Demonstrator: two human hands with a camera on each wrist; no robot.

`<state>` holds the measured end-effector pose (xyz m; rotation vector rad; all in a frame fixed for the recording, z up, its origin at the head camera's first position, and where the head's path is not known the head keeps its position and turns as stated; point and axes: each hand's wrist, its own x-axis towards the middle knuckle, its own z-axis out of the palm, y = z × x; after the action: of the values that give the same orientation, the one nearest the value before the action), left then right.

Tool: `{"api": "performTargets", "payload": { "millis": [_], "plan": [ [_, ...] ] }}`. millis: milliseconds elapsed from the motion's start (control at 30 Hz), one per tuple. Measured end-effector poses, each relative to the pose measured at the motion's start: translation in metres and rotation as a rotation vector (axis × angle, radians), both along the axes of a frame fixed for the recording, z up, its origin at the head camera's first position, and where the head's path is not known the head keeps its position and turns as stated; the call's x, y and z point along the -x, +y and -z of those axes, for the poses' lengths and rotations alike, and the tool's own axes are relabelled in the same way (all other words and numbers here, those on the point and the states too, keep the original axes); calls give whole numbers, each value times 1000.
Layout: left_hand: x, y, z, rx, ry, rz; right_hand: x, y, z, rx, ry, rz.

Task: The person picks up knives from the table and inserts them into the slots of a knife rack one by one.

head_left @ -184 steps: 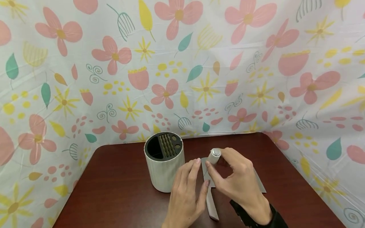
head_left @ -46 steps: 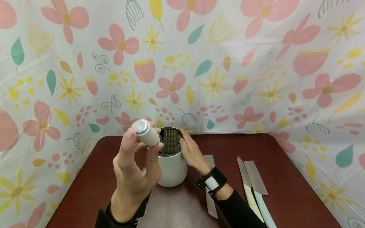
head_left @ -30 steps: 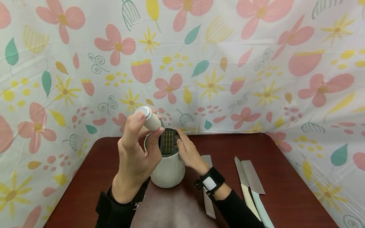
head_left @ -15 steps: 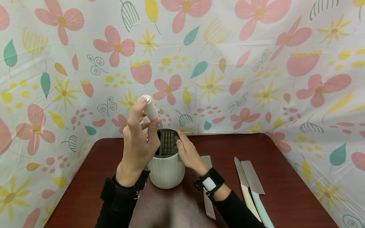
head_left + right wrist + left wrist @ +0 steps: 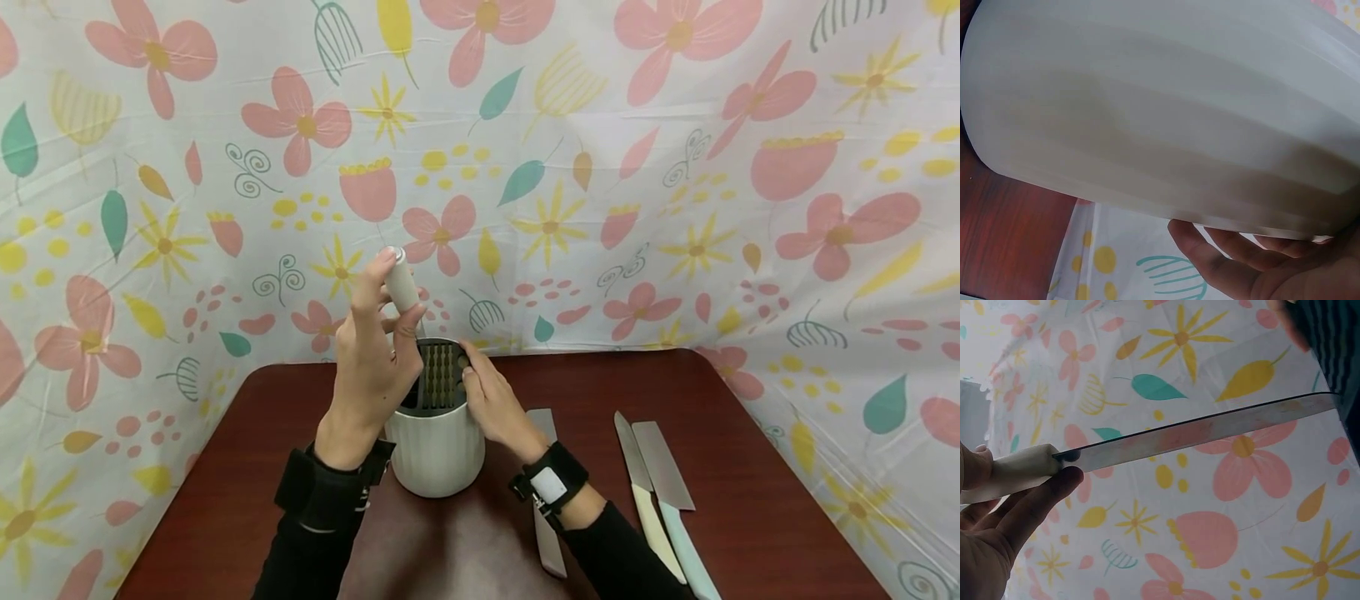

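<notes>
My left hand [image 5: 371, 367] grips a knife by its off-white handle [image 5: 402, 283], above the white knife block [image 5: 437, 450]. In the left wrist view the long blade [image 5: 1210, 428] slants down from the fingers, and its tip meets the dark ridged top [image 5: 1335, 356] of the block. Whether the tip is inside a slot cannot be told. My right hand [image 5: 498, 404] holds the block by its right side, thumb near the rim. Seen from the right wrist, the fingers [image 5: 1216, 259] curl along the block's pale fluted wall [image 5: 1147, 112].
A cleaver [image 5: 551, 542] lies partly beneath my right wrist. Farther right are a cream-handled knife [image 5: 647, 492] and a broad-bladed one with a light blue handle [image 5: 678, 525]. The dark red table [image 5: 247, 467] ends at a flowered cloth [image 5: 480, 183] behind.
Earliest, my right hand held a white handle over the table. Since then my left hand has the knife, and its handle has risen and tilted more upright over the block. My right hand stays on the block.
</notes>
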<state>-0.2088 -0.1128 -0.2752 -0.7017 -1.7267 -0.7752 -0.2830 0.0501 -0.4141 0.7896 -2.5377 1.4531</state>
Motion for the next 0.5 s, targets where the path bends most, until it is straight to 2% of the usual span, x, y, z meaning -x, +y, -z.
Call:
{"api": "performTargets", "payload": {
  "millis": [300,500],
  "plan": [
    [13,-3,7,16,-48,-10,1,-1,-1,-3,13,8],
    [25,-7,17,20,-93,-13,1,0,1,4,-1,4]
  ]
}}
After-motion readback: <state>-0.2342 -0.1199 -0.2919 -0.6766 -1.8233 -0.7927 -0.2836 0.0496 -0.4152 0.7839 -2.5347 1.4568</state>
